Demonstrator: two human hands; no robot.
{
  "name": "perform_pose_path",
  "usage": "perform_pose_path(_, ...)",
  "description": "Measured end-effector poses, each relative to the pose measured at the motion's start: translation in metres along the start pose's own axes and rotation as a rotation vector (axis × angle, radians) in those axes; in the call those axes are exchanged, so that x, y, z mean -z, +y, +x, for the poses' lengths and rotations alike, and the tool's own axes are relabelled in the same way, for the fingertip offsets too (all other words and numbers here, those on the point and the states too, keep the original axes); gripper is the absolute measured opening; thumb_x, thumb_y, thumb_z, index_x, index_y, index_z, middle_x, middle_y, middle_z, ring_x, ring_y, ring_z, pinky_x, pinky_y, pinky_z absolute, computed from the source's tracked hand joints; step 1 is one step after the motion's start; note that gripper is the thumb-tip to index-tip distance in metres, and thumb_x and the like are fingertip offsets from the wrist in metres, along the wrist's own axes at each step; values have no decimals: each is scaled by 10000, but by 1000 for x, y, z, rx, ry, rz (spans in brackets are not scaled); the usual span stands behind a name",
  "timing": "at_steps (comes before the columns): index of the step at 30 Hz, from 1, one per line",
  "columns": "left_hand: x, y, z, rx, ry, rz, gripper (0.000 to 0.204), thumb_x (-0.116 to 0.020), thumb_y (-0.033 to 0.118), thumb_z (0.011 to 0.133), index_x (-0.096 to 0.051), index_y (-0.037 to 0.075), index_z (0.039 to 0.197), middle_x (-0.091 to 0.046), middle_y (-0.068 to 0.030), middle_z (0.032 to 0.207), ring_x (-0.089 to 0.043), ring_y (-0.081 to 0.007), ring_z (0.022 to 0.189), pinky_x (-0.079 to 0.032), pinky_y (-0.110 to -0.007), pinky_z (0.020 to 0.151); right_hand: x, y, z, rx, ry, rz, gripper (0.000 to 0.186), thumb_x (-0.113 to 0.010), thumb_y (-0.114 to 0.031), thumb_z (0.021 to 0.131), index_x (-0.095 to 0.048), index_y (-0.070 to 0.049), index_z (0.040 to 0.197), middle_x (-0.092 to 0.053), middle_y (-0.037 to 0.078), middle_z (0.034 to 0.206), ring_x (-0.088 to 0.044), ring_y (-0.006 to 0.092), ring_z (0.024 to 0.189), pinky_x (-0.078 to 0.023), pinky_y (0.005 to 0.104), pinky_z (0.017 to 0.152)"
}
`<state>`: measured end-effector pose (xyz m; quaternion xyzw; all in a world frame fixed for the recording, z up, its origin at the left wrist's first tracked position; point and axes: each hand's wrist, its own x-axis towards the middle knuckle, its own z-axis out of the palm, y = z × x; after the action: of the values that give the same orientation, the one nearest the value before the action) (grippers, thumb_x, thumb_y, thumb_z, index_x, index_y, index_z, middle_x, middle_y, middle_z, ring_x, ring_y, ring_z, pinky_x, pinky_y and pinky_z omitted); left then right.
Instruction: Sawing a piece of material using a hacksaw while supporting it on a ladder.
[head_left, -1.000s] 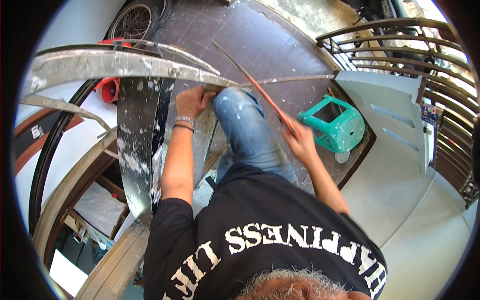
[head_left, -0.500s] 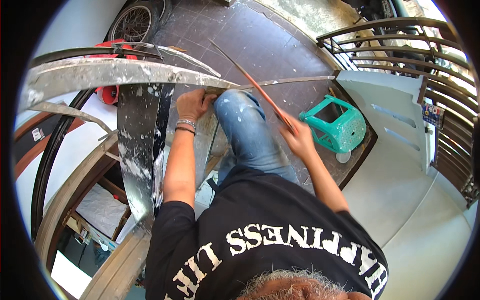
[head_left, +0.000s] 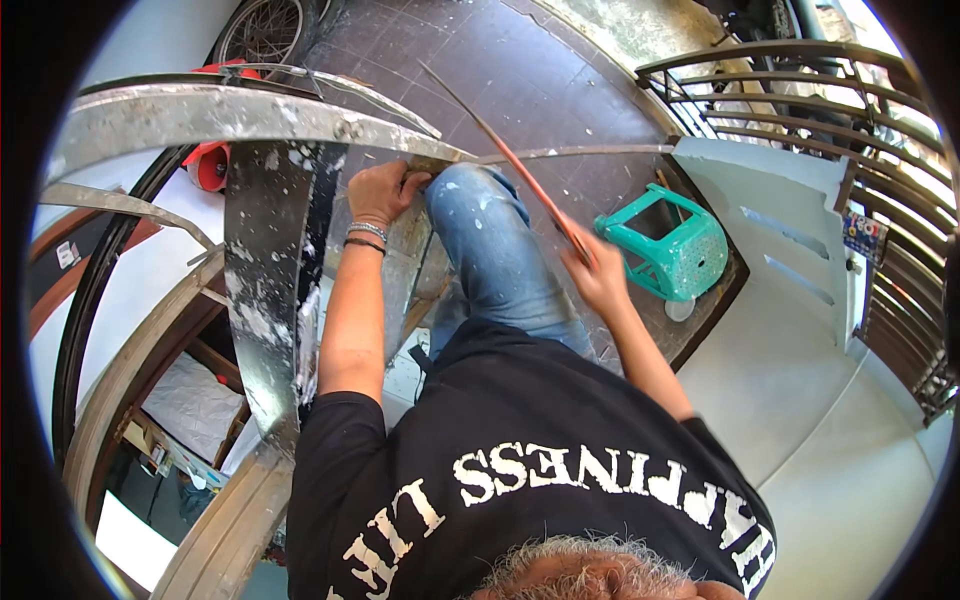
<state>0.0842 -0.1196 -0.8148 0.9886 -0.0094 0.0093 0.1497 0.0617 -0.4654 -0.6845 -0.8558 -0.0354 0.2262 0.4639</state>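
My right hand is closed around the handle end of a long, thin handsaw, seen nearly edge-on. Its reddish-orange blade slants up and left, past my bent knee. My left hand is closed at the edge of a piece of wood, just left of the knee in paint-spotted jeans. The thumb points toward the knee, and the fingers are partly hidden. Where the blade meets the wood, if it does, cannot be made out.
A paint-splashed metal ladder rail arches across on the left, beside a spattered dark board. A green plastic stool lies tipped over at right, by a low white wall with a railing. A wheel stands far left on the tiled floor.
The view has shifted slightly. My right hand and the saw stay in nearly the same place, the hand slightly blurred. My left hand keeps its place on the wood.
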Motion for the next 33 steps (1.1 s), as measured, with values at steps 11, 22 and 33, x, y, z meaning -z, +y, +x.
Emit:
perform_pose_path(11,4,20,19,-30,18,-42,519,-512,617,843,-551,134,659,-587,-84,594,-607,-338,591,-452,-439,505,-36,14,79,191,100,59,450,-625,-116,844,-560,-49,1284,-678,156,1003,-613,114,842,-483,277,783)
perform_pose_path(22,7,5,5,-16,70,-47,468,-517,610,851,-630,165,765,-608,-69,618,-623,-307,596,-465,-412,505,44,-2,-68,-74,-31,42,530,-598,-22,766,-570,-60,1294,-680,157,1092,-672,143,884,-486,271,798)
perform_pose_path(33,4,5,4,-11,18,40,528,-507,642,837,-576,148,664,-611,-59,628,-618,-301,597,-456,-403,519,-12,5,18,9,42,317,438,-627,-139,864,-563,-12,1278,-505,-53,753,-431,45,628,-354,215,554)
